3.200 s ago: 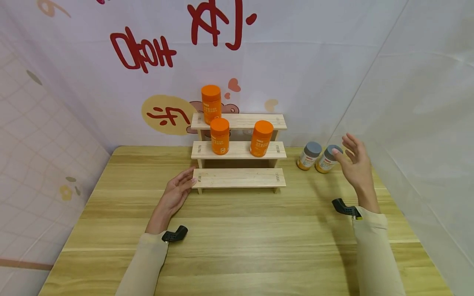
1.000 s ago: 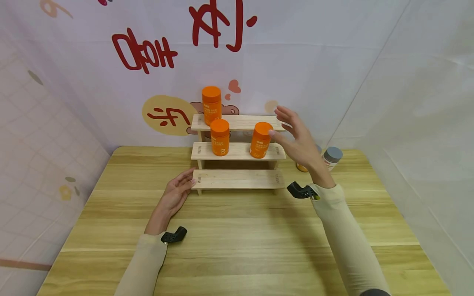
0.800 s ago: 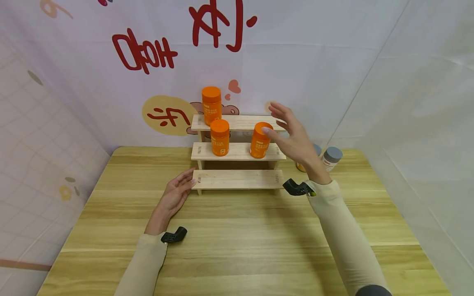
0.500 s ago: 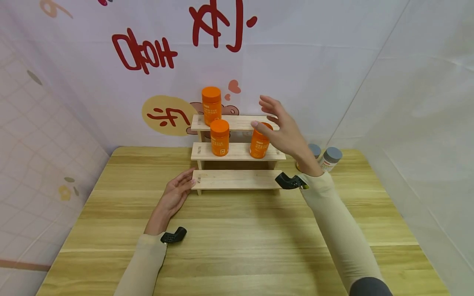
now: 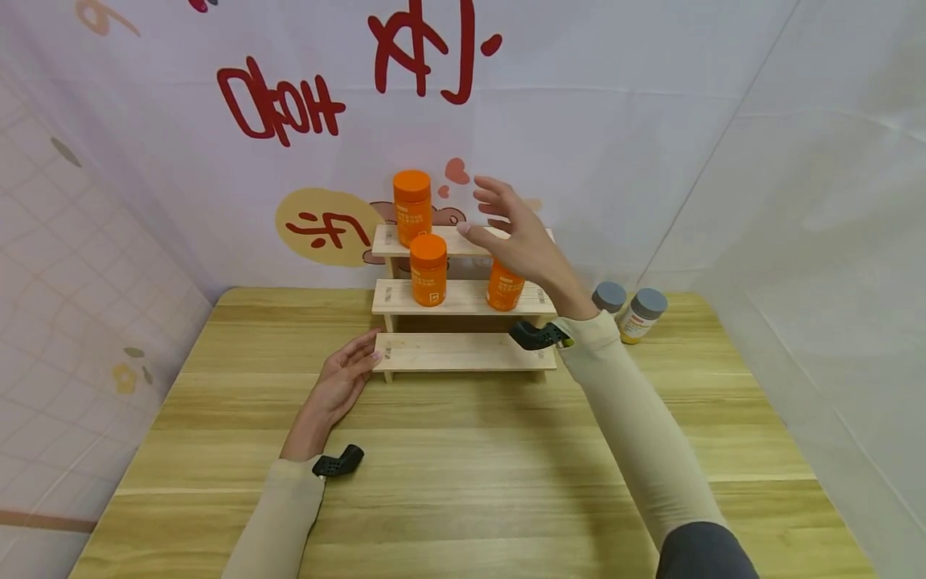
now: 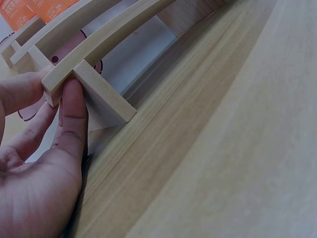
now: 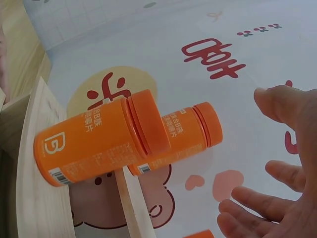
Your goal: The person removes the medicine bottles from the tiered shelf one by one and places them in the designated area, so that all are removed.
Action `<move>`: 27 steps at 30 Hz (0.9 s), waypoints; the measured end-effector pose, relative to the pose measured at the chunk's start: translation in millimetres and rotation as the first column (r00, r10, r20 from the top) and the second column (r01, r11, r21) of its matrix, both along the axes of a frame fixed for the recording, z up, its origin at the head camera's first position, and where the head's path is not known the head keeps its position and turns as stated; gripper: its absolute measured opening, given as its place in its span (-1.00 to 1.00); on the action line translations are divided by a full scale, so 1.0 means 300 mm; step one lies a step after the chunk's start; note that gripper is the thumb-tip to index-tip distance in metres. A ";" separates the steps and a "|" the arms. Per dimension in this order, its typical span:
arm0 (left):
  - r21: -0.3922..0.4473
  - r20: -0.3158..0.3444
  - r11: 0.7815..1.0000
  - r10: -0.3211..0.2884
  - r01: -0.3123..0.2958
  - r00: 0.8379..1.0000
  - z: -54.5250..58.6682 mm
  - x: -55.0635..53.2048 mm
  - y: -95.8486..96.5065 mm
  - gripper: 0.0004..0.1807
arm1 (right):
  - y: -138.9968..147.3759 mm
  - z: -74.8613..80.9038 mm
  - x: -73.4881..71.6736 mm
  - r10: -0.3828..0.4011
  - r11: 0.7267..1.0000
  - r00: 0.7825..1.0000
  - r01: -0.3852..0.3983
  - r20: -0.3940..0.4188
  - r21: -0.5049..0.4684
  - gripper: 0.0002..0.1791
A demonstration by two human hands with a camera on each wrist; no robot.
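Observation:
A three-step wooden display rack stands at the back of the table. My left hand pinches the left end of its lowest board, thumb and fingers on opposite faces in the left wrist view. Over the rack's right half, my right hand is held in the air with spread, slightly bent fingers and nothing in them. It partly covers an orange bottle on the middle step. Another orange bottle stands left on that step, and a third orange bottle on the top step's left end.
Two grey-lidded bottles stand on the table right of the rack, one partly behind the right forearm. A printed white cloth wall rises close behind the rack. More white cloth closes off both sides of the wooden table.
My right hand has moved left from beside the grey-lidded bottles, passing the right orange bottle, to above the rack. My left hand keeps its grip on the lowest board. The bottles stay in place.

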State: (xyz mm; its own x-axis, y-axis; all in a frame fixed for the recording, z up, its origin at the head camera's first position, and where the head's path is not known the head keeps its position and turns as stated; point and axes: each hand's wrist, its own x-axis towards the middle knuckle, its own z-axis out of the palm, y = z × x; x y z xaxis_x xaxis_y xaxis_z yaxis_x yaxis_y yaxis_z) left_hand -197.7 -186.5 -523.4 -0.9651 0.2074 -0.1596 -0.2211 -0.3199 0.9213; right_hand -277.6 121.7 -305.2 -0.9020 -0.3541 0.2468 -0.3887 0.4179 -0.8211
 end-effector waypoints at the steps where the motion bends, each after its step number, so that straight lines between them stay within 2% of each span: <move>1: 0.002 0.000 1.000 -0.001 0.001 1.000 0.000 0.000 0.000 -0.25 | -0.007 -0.001 -0.006 0.004 1.000 1.000 -0.004 -0.004 0.003 -0.18; 7: 0.012 -0.005 1.000 -0.006 0.006 1.000 0.003 0.000 0.003 -0.26 | -0.043 -0.005 -0.032 0.008 1.000 1.000 -0.008 0.015 0.010 -0.16; 14: 0.001 -0.015 1.000 -0.008 0.008 1.000 -0.002 -0.001 -0.005 -0.25 | -0.098 -0.010 -0.085 0.025 0.999 0.997 -0.022 0.067 -0.034 -0.16; 19: 0.009 -0.028 1.000 -0.017 0.017 0.999 -0.003 -0.001 -0.009 -0.26 | -0.138 -0.011 -0.113 0.013 1.000 0.995 -0.012 0.098 -0.008 -0.14; 27: 0.029 -0.038 0.999 -0.023 0.024 0.999 -0.006 -0.002 -0.011 -0.25 | -0.182 0.001 -0.127 -0.012 0.998 0.992 0.005 0.125 0.057 -0.15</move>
